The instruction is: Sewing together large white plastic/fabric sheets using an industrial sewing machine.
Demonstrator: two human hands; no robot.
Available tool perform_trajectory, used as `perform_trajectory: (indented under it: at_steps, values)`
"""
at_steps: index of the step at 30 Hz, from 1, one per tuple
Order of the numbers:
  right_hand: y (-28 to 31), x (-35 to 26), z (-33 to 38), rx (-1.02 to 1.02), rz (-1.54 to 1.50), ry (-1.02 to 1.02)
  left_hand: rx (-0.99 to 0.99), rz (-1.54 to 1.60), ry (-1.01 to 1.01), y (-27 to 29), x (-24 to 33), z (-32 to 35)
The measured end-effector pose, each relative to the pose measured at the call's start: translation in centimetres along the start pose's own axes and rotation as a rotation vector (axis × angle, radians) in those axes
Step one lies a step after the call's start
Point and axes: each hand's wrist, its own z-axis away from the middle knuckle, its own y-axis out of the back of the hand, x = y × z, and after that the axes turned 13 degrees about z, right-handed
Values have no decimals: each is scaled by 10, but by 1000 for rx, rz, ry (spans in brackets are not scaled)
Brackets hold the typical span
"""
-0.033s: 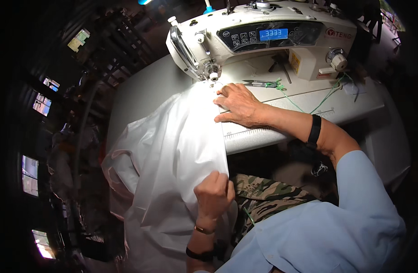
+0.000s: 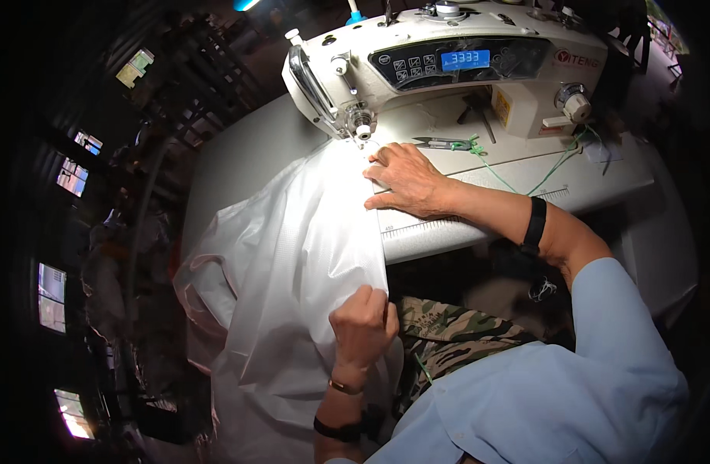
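Head view is looking down on a white sewing machine (image 2: 447, 69) sitting at the upper centre of the frame on a pale surface (image 2: 239, 155). White translucent fabric (image 2: 301, 263) is running from under the machine's needle area down through the centre of the frame and spilling off the surface's front edge toward the lower left. At centre, the right hand (image 2: 405, 182) is lying flat and open, fingers stretched out, pressing the fabric's right edge against the surface just below the needle. Lower down, the left hand (image 2: 362, 325) is curling closed, pinching the same edge of the fabric between thumb and fingers. Small snips (image 2: 444, 143) with a green cord are resting on the machine bed just above the right hand, apart from it. Camouflage-patterned cloth (image 2: 447, 336) is showing just right of the left hand.
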Motion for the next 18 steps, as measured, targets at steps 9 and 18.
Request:
perform_trajectory:
  at_steps: [9, 18]
  values:
    - [2, 1, 0, 36, -58, 20, -24, -159, 36, -5, -24, -78]
    - [-1, -2, -4, 78, -30, 62, 56, -113, 36, -15, -65, -131]
